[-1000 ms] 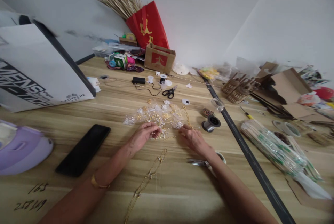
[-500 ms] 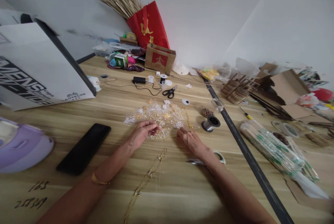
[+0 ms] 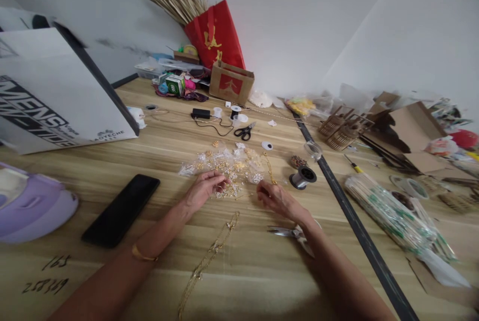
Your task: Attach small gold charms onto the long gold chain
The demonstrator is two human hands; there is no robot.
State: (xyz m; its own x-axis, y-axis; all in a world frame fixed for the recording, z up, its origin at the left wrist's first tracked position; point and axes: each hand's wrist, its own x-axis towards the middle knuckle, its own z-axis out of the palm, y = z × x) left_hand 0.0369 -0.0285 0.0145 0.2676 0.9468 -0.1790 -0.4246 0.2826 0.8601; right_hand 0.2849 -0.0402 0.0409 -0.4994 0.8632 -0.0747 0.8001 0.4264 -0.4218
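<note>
My left hand (image 3: 204, 190) is at the near left edge of a loose pile of small gold and clear beads and charms (image 3: 228, 171), some in clear plastic bags. Its thumb and fingers are pinched together; anything between them is too small to make out. To the right of the pile, my right hand (image 3: 276, 197) is closed with curled fingertips, and what it holds, if anything, is hidden. A fine gold chain (image 3: 202, 266) with small ornaments runs toward me between my forearms. Pale-handled scissors (image 3: 286, 232) lie partly under my right forearm. A short gold chain (image 3: 268, 166) rests beyond my right hand.
Wire spool (image 3: 304, 177), brown beads (image 3: 298, 161) and black scissors (image 3: 245, 131) lie farther back. A black phone (image 3: 121, 210), purple device (image 3: 33, 206) and white box (image 3: 63, 91) stand left. Bagged sticks (image 3: 389, 211) and small baskets (image 3: 339, 129) are right.
My right hand has shifted slightly right, away from the pile, its fingers more curled. More of the scissors under the forearm shows. My left hand stays nearly in place.
</note>
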